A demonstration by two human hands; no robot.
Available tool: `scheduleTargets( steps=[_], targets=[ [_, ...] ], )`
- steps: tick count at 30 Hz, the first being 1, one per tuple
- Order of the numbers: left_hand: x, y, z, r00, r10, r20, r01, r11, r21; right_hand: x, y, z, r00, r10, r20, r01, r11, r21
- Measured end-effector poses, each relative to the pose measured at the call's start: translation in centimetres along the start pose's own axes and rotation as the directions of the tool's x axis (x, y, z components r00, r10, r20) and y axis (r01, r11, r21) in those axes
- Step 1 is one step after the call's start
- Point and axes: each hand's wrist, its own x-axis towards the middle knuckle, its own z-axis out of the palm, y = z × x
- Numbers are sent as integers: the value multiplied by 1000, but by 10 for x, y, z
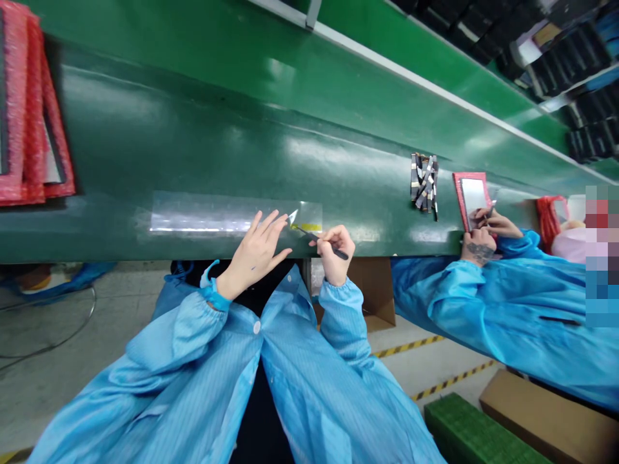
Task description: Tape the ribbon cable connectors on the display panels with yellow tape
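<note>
My right hand is closed around black tweezers, whose tip points left at a small yellow strip. My left hand lies palm down with fingers stretched and spread, at the near edge of the bench. Close to its fingertips is a small, shiny, pale triangular piece; whether the fingers touch it I cannot tell. Beneath both lies a long clear plastic sheet, flat on the green bench and reflecting light. The yellow strip sits at the sheet's right end.
Red bubble-wrap pouches with flat panels stand at the far left. To the right is a heap of black-and-silver strips. Beyond it, a co-worker's hands work at a red-edged panel. A cardboard box sits below the bench.
</note>
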Motion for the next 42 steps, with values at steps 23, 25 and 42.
scheduleTargets(
  steps=[23,25,42],
  targets=[
    [7,0,-3,961,82,265,-141,966,216,43,20,11,993,-18,-117,57,940,337],
    [7,0,-3,961,69,267,-131,966,221,43,23,11,994,-10,-111,51,926,373],
    [6,1,-3,967,58,248,-110,974,200,39,22,9,995,17,-103,28,908,417]
  ],
)
